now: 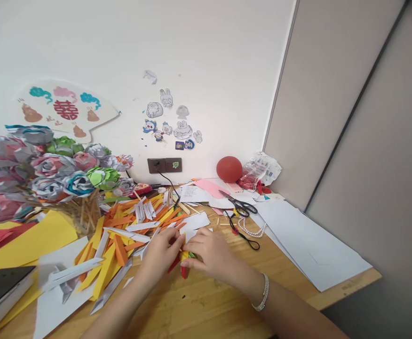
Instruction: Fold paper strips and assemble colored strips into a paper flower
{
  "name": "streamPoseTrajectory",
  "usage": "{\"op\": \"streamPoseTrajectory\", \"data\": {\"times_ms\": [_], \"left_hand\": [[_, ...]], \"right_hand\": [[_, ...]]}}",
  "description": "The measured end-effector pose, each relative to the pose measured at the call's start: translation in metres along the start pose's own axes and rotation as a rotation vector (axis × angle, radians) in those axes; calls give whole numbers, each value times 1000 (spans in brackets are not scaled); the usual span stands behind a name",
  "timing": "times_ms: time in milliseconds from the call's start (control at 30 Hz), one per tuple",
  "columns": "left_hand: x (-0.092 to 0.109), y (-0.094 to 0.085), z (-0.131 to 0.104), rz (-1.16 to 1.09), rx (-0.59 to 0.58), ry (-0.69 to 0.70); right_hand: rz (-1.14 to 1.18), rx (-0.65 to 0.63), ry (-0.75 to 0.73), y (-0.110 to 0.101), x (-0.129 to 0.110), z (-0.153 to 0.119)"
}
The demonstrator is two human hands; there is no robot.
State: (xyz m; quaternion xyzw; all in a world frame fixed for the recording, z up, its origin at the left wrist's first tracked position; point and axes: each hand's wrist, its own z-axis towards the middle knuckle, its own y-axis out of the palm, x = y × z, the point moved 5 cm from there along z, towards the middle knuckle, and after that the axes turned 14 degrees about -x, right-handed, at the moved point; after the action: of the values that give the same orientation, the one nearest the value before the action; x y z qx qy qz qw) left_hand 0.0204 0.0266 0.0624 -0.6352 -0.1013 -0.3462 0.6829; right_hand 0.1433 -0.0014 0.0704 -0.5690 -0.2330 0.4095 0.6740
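My left hand [163,249] and my right hand [209,252] meet over the wooden table [178,308], fingers curled around a small folded paper piece [184,256]. Red, yellow and green parts of it show between and below the fingertips; the rest is hidden by them. A beaded bracelet [263,293] circles my right wrist. Left of my hands lies a heap of folded orange, yellow and white paper strips [120,249]. Black-handled scissors [241,206] rest behind my right hand.
Paper flowers [51,165] stand in a bunch at the left, near a dark phone [3,285]. White sheets [305,240] cover the table's right side. A red balloon [229,169], a pearl string [250,228] and a black cord loop [250,242] lie behind.
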Motion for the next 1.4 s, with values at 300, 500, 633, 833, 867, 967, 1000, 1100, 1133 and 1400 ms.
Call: {"op": "streamPoseTrajectory", "data": {"times_ms": [300,500,633,833,867,967,1000,1100,1133,1400], "left_hand": [[-1,-1,-2,11,66,-22],[8,4,-4,119,89,51],[10,5,-5,121,114,83],[1,-2,-5,44,171,70],[-2,-4,-4,0,178,57],[-13,-11,-2,-233,195,-7],[-16,-12,-2,-324,205,-20],[-19,-12,-3,-537,255,-13],[-18,-10,-3,-584,263,-3],[6,0,-4,-592,88,92]], "right_hand": [[66,7,-24,5,-2,0],[85,29,114,13,1,1],[152,113,196,13,1,1],[276,163,156,6,0,-1],[325,206,139,1,3,-3],[526,420,197,-15,26,-11],[619,465,245,-16,36,-13],[919,430,306,-6,55,-11],[995,404,292,-2,56,-9],[1181,434,310,5,59,-4]]}}
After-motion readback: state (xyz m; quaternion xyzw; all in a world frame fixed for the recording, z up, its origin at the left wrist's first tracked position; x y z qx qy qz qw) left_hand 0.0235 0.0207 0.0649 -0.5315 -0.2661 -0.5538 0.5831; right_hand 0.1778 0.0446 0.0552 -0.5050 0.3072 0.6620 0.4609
